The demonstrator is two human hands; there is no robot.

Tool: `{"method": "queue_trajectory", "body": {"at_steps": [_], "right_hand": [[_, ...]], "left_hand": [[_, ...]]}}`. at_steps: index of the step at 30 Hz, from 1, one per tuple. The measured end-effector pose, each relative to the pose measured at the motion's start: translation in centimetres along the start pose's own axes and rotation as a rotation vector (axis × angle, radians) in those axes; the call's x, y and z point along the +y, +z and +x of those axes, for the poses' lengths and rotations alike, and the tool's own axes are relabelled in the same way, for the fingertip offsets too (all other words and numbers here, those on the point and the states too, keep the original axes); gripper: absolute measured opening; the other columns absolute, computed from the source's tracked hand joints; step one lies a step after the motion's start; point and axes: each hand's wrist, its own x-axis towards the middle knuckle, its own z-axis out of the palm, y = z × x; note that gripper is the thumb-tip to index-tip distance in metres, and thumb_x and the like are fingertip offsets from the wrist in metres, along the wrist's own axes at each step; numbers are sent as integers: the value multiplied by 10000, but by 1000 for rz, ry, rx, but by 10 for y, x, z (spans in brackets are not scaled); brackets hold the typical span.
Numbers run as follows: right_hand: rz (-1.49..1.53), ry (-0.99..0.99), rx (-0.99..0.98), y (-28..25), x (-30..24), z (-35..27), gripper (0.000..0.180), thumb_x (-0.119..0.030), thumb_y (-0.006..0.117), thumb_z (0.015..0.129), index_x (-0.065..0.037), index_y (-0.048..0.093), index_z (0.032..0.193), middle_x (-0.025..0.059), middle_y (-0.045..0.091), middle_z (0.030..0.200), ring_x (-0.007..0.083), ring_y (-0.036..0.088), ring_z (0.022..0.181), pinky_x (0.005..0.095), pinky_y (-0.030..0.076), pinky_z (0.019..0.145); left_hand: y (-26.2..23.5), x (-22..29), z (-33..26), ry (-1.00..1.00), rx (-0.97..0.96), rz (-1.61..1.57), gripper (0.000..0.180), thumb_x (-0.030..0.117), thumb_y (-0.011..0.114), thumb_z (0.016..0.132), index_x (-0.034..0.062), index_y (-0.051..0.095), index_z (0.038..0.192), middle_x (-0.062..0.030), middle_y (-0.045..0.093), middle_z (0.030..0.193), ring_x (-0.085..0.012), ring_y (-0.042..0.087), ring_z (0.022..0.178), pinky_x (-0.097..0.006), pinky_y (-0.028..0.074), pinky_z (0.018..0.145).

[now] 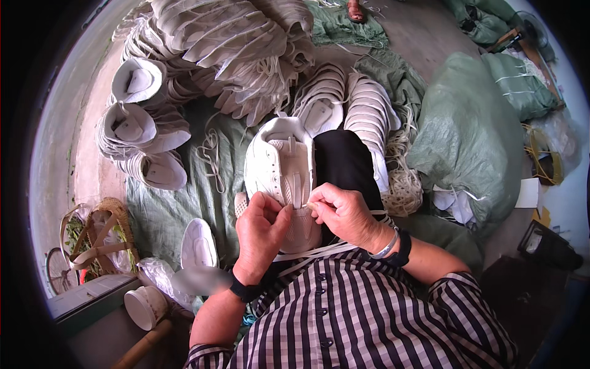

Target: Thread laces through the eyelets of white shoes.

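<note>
A white and beige shoe upper rests on my lap, its toe toward me and its opening facing up. At its left lower eyelets my left hand is closed, thumb and forefinger pinched together; what they hold is hidden. My right hand pinches a thin white shoelace against the right edge of the lacing gap, close to the tongue. The upper eyelets on the left side show no lace through them. More white lace trails across my lap under my hands.
Stacked shoe uppers pile up ahead, with nested rows nearer. A bundle of laces lies right of my knee. A large green sack stands right. At left are a woven basket, a white tub and a loose upper.
</note>
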Motion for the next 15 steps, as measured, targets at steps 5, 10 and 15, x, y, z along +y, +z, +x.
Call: {"method": "queue_trajectory", "body": {"at_steps": [5,10,15], "right_hand": [[-167,-137,102,5,2,-1,49,-48,602,854,-16,565,861,69,616,643,148,634,582,269,468,505],[351,275,39,13,-7,-1,96,-80,618,864,15,605,853,-15,585,650,31,523,524,192,410,460],[263,225,-7,13,-3,-5,95,-56,624,849,26,617,897,13,604,661,37,545,573,203,441,502]], "left_hand": [[1,1,0,64,-3,9,189,49,646,826,28,465,775,-6,553,599,-48,517,524,-196,405,479],[4,-3,-8,143,64,-86,173,49,664,803,19,496,833,-15,537,591,-53,483,534,-221,415,511],[-1,-8,-17,332,81,191,260,26,648,796,74,584,1043,-42,542,595,-130,524,505,-267,434,496]]}}
